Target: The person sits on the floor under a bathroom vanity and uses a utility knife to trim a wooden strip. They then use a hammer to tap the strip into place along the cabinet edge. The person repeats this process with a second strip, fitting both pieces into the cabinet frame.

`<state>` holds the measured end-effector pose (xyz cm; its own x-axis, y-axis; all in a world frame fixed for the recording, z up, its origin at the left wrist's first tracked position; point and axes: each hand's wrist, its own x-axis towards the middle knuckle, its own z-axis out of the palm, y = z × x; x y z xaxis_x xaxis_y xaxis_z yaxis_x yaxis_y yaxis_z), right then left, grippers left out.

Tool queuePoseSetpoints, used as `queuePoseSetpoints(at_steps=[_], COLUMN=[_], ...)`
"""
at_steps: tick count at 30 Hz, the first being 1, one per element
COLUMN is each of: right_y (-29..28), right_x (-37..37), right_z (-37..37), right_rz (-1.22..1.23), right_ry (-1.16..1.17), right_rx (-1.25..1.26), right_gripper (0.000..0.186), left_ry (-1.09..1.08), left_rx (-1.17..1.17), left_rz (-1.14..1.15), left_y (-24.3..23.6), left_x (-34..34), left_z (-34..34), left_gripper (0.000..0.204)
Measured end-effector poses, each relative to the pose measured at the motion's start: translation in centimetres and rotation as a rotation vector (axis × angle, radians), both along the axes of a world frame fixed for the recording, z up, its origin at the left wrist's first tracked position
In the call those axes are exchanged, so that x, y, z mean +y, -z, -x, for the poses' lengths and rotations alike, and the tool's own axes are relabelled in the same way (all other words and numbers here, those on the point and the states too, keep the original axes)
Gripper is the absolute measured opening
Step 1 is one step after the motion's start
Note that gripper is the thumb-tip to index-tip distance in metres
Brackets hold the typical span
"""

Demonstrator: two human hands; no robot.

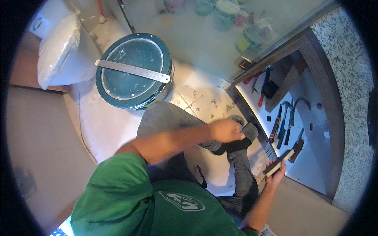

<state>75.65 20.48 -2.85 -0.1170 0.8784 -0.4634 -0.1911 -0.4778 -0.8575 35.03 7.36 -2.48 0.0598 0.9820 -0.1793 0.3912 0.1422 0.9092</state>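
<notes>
dark-and-cream strip (279, 162) (slanted) held in the right grip (277, 176)

We see a pale tiled floor (183, 99) with thin seams, brightly lit in patches and browner toward the lower right. Along the top, a hazy, translucent panel (169, 43) stands beside it, with a metal fitting (245, 63) near its lower right corner. To our right, a dark wood-look frame (334, 118) surrounds a white base panel (315, 161), and a speckled grey stone slab (350, 82) borders that frame. At upper left we find a white toilet (82, 59) under clear plastic wrapping (53, 59).
</notes>
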Motion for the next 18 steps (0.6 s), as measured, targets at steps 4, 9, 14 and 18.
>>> queuePoseSetpoints(at_steps=[4,9,14,18], right_y=[-5.4,-10.2,-12.2,-12.1], right_x=[-5.7,-8.1,-8.6,-8.9], right_z=[9.8,20.5,24.0,26.3], right_rz=[0.042,0.077,0.079,-0.006], right_ry=[-0.156,-0.361,-0.479,-0.421], right_rx=[0.385,0.700,0.709,0.518], right_gripper=[0.069,0.087,0.080,0.069], left_ry=[0.185,0.271,0.197,0.135], left_rx=[0.401,0.556,0.417,0.297], left_rz=[-0.208,-0.236,-0.234,-0.339], left_y=[1.4,0.4,0.5,-0.4], left_x=[2.2,1.8,2.8,3.0], left_z=[7.7,15.7,16.9,17.1], left_gripper=[0.050,0.039,0.037,0.039])
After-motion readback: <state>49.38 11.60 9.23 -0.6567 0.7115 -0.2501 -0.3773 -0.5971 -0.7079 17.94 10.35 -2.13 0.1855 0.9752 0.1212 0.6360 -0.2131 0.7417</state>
